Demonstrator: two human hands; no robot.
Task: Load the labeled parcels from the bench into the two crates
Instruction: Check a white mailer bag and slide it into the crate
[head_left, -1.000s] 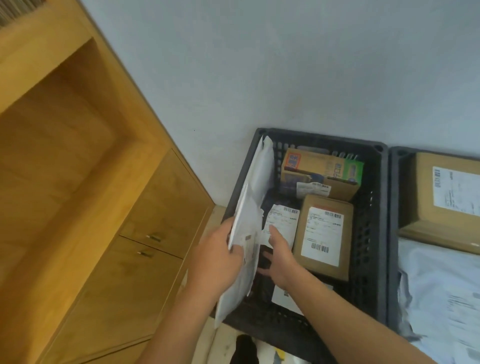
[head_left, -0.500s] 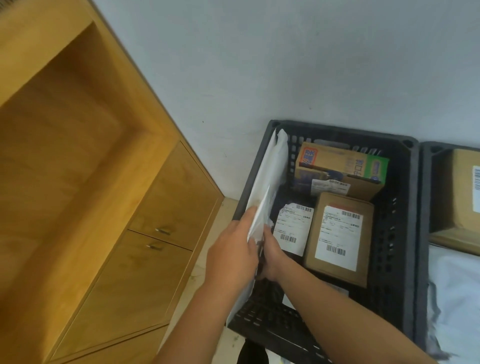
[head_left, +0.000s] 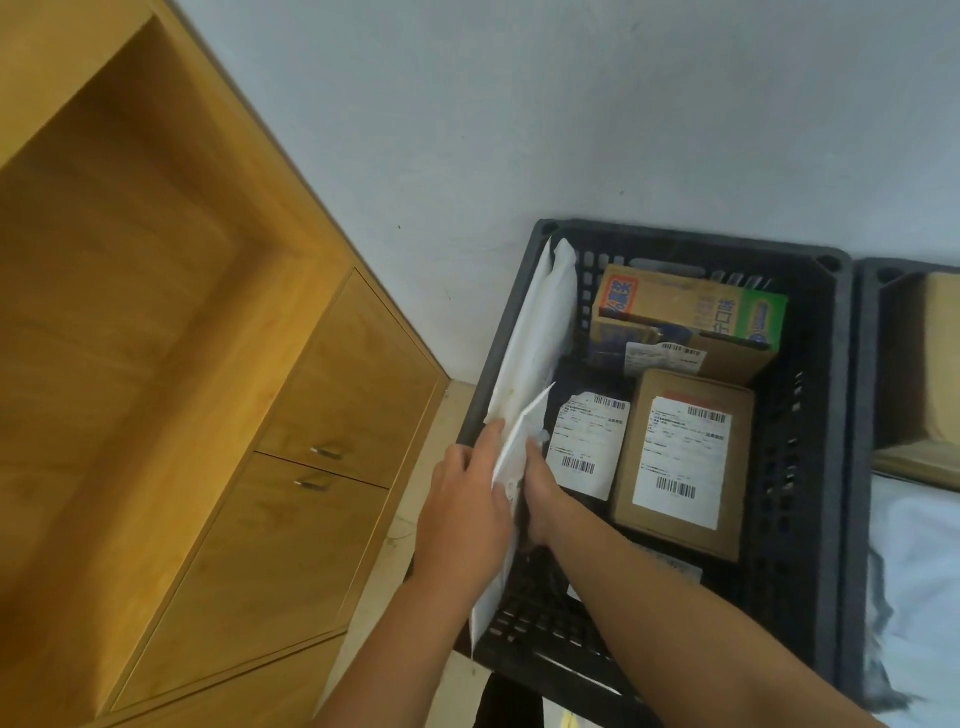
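My left hand (head_left: 467, 514) grips a flat white mailer (head_left: 522, 434) that stands on edge at the left wall of the black crate (head_left: 691, 241). My right hand (head_left: 540, 491) lies against the mailer's inner face, inside the crate; its fingers are hidden. A second white mailer (head_left: 543, 332) stands against the same wall behind it. The crate also holds a black parcel with a white label (head_left: 589, 447), a labeled brown box (head_left: 680, 462) and a colourful carton (head_left: 691, 317). A second crate (head_left: 862, 364) stands at the right.
A wooden cabinet (head_left: 322, 467) with two small handles and an open shelf above stands left of the crate, with a narrow strip of floor (head_left: 415, 499) between. The wall rises right behind both crates. The second crate holds a brown box (head_left: 935, 364) and a pale bag (head_left: 914, 582).
My right hand has pulled back from the crate's middle to the white mailer. Both hands have moved the mailer into the crate, upright along its left wall.
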